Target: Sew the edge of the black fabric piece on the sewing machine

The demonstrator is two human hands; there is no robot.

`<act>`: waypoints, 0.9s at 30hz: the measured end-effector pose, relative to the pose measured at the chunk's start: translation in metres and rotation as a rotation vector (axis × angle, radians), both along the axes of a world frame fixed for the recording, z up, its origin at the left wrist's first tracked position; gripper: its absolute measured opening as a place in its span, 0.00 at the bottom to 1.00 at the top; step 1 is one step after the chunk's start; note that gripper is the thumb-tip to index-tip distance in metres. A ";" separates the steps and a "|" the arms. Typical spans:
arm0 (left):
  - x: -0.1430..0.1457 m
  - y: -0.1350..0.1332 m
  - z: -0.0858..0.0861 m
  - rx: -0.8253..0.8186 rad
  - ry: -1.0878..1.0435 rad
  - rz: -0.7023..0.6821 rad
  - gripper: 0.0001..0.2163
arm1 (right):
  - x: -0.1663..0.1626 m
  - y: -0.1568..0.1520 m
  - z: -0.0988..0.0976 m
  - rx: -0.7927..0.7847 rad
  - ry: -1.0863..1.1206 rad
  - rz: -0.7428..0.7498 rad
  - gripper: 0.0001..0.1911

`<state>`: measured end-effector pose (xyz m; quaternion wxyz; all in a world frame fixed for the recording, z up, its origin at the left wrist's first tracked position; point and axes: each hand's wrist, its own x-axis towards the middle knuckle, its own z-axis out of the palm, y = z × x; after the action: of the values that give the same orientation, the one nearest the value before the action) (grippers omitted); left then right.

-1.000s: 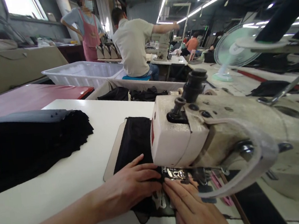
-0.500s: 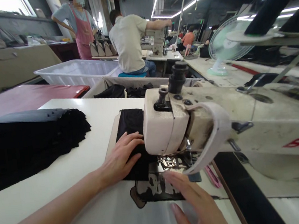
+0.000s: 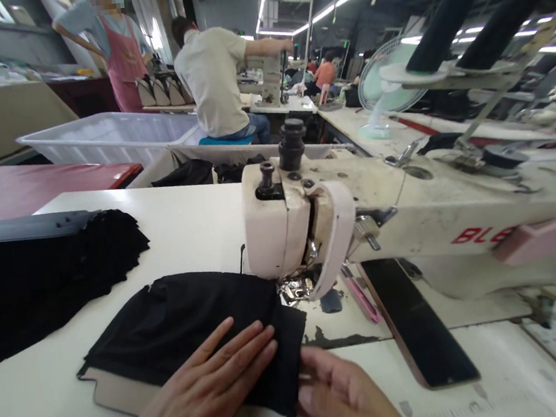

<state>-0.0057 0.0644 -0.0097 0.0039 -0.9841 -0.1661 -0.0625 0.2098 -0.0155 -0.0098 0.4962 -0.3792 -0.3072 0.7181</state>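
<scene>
A black fabric piece (image 3: 180,320) lies on a flat tan template (image 3: 113,393) on the white table, just left of the sewing machine's presser foot (image 3: 295,290). My left hand (image 3: 203,394) rests flat on the fabric's near right part, fingers spread. My right hand (image 3: 347,398) is at the fabric's right edge, fingertips touching or pinching it; the grip is partly hidden. The cream sewing machine head (image 3: 290,224) stands right behind the fabric.
A stack of black fabric pieces (image 3: 40,282) lies at the left. A white plastic tub (image 3: 109,137) and a bin of dark cloth (image 3: 193,171) stand behind the table. A seated person (image 3: 216,81) and a standing person (image 3: 113,46) work beyond. A fan (image 3: 384,86) stands at the right.
The fabric and template have been pulled out from under the machine toward me and to the left. Both hands came back with it, and the view shifted right.
</scene>
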 end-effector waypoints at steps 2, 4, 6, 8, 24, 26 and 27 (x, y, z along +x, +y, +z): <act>0.001 0.001 0.004 -0.052 0.038 -0.050 0.38 | -0.001 0.009 -0.001 -0.044 0.008 -0.111 0.24; 0.001 0.001 0.005 -0.079 0.046 -0.046 0.38 | 0.001 0.017 0.000 -0.133 0.003 -0.109 0.24; 0.000 0.001 0.005 -0.088 0.037 -0.045 0.38 | 0.003 0.025 0.001 -0.168 0.000 -0.092 0.24; -0.002 0.001 0.006 -0.085 0.028 -0.056 0.37 | 0.005 0.031 0.001 -0.171 -0.020 -0.096 0.24; 0.073 0.059 0.018 -1.000 -0.247 0.393 0.08 | 0.006 0.047 -0.015 -0.028 -0.512 -0.127 0.12; 0.073 0.059 0.015 -1.000 -0.267 0.428 0.07 | 0.006 0.044 -0.017 -0.016 -0.575 -0.129 0.15; 0.073 0.058 0.014 -0.986 -0.284 0.453 0.06 | 0.005 0.042 -0.018 0.003 -0.626 -0.142 0.18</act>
<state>0.0668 0.1219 0.0041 -0.4657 -0.7910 -0.3820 -0.1072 0.2146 0.0261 -0.0283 0.4270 -0.6013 -0.4189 0.5297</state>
